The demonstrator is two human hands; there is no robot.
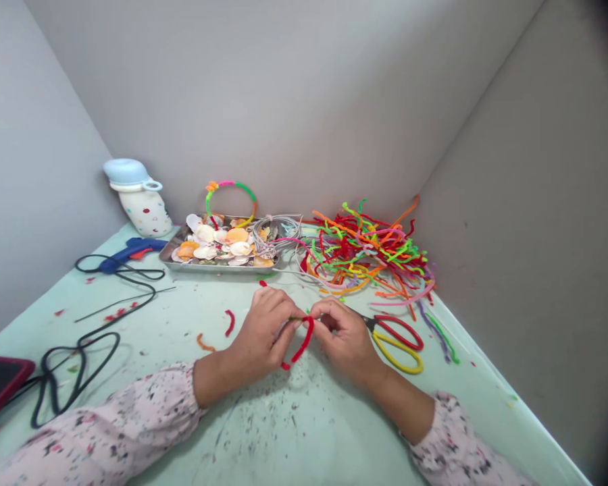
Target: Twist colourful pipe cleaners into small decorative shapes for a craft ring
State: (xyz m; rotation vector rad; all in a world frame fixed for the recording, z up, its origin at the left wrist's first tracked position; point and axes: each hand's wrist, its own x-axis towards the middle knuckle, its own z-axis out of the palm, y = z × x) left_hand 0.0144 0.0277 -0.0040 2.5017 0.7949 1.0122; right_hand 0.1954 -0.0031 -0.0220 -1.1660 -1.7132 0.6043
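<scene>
Over the middle of the table, my left hand (263, 327) and my right hand (343, 334) meet with their fingertips pinched close together. Between them is a red pipe cleaner (302, 347), its bent end hanging below the fingers. A bit of green shows at the left fingertips; how it joins the red is hidden. Just right of my right hand lie scissors (398, 341) with one red and one yellow handle loop, their blades partly covered by the hand. Short red (230, 322) and orange pipe cleaner pieces (205, 344) lie left of my left hand.
A metal tray (217, 268) of seashells stands at the back, with a multicoloured pipe cleaner ring (256, 199) upright on it. Right of it is a heap of pipe cleaners (369, 246). A blue glue gun (132, 253), black cord (88, 341), bottle (142, 206) and red-edged device (3, 385) occupy the left.
</scene>
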